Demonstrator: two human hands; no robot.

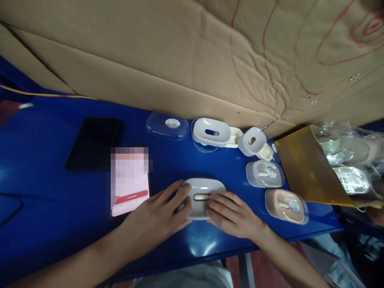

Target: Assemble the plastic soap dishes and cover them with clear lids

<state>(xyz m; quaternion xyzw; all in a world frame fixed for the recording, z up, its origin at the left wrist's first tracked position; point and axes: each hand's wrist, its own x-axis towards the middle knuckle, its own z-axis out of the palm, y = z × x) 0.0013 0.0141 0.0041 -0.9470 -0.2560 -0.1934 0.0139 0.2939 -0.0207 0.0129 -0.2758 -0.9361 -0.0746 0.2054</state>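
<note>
A grey box [201,197] lies flat on the blue tabletop [54,224], close to the near edge. Its long side runs left to right, and a small slot on top runs the same way. The left hand [157,214] is half open, with its fingers curled on the box's left end. The right hand [232,214] is half open too, with its fingers lying flat on the right end. The hands hide both ends of the box. The card [129,182] to the left is blurred.
</note>
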